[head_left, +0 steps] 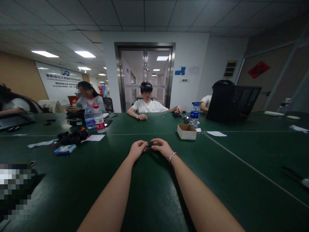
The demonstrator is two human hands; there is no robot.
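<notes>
Over the green tabletop [145, 180], both my arms reach forward and my hands meet at a small dark object [150, 144]. Its kind is too small to make out. My left hand [138, 150] pinches the object's left end between thumb and fingers. At the other end, the fingers of my right hand [163, 148] close on it too, partly hiding it. A silver bracelet [172, 158] circles my right wrist. Beyond my right hand stands an open cardboard box [187, 132]; its inside is mostly out of sight.
Water bottles [98, 120] stand at the back left, near a black tangled heap [72, 136] and a blue-white packet [64, 149]. Another bottle [194, 115] stands behind the box. A large black case [231, 103] sits at right. A person [149, 104] wearing a headset sits opposite; others sit around.
</notes>
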